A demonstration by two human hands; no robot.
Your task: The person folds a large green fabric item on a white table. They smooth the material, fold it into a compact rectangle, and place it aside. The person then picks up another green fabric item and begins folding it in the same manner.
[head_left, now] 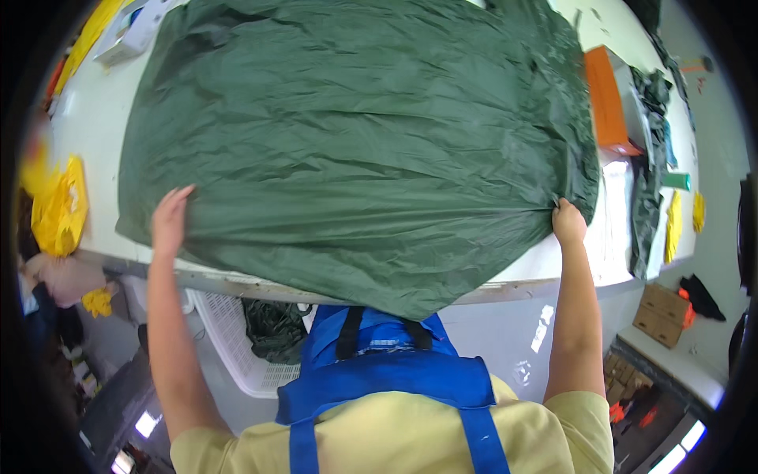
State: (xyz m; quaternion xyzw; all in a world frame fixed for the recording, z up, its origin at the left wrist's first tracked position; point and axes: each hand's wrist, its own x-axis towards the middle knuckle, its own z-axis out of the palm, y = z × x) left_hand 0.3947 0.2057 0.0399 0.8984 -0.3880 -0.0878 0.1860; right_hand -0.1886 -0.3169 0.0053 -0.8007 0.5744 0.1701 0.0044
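A large dark green sheet of thin, creased fabric [355, 142] is spread across the white table, its near edge hanging over the front in a point. My left hand [170, 221] rests on the sheet near its left front corner, fingers stretched out flat. At the right, my right hand [568, 221] is closed on the sheet's edge. Taut folds run from that grip across toward the left. What lies beneath the fabric is hidden.
An orange box [609, 99] stands right of the sheet, beside dark green fabric strips [649, 189]. A yellow bundle [61, 209] lies at the table's left end. Below the table edge, a white plastic basket [229, 336] holds dark green material. Cardboard boxes [662, 314] sit at right.
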